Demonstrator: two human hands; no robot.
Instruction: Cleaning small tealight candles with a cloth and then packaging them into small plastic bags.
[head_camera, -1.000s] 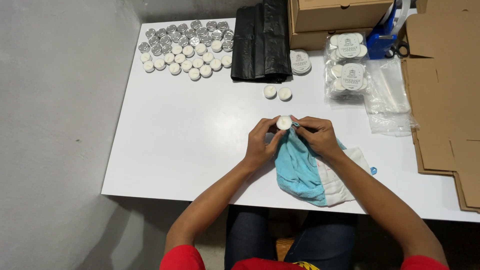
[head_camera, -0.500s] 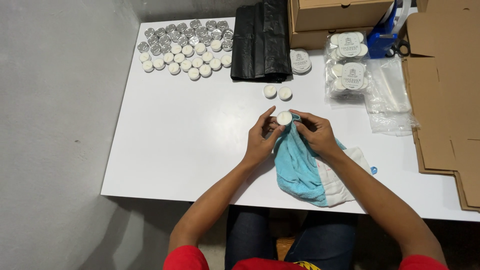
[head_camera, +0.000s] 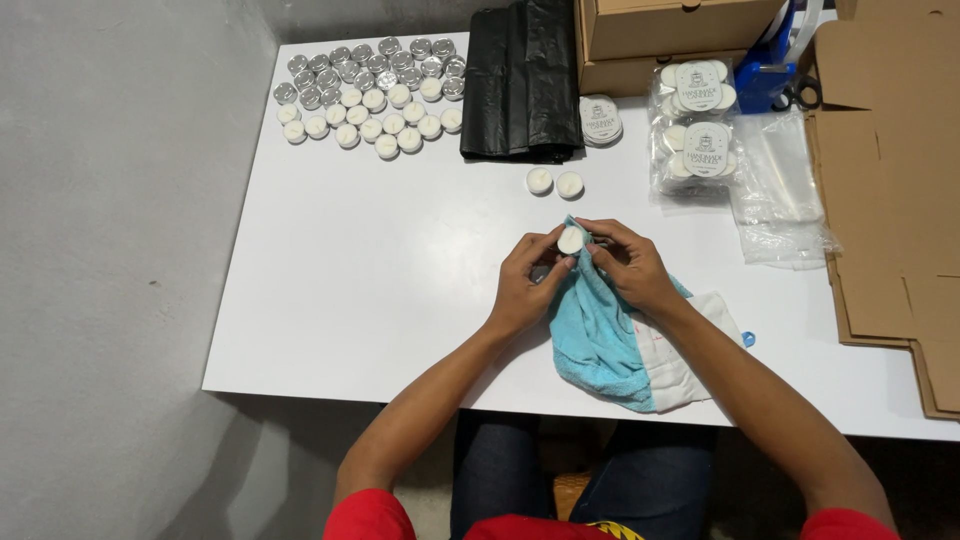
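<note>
The left hand (head_camera: 522, 280) pinches a little white candle (head_camera: 570, 240) w/ its fingertips, tipped up a bit, just above the white table (head_camera: 380, 260). The right hand (head_camera: 625, 265) is curled shut on a corner of the blue cloth (head_camera: 595, 330) & presses it vs. the candle's side. Risk: the grip is only fingertips, so a hard rub could pop the candle out & it may roll off. Two more candles (head_camera: 555, 183) sit near, just behind; a slip fwd could knock them. Too much squeeze could dent the thin cup or mark the soft wax.
</note>
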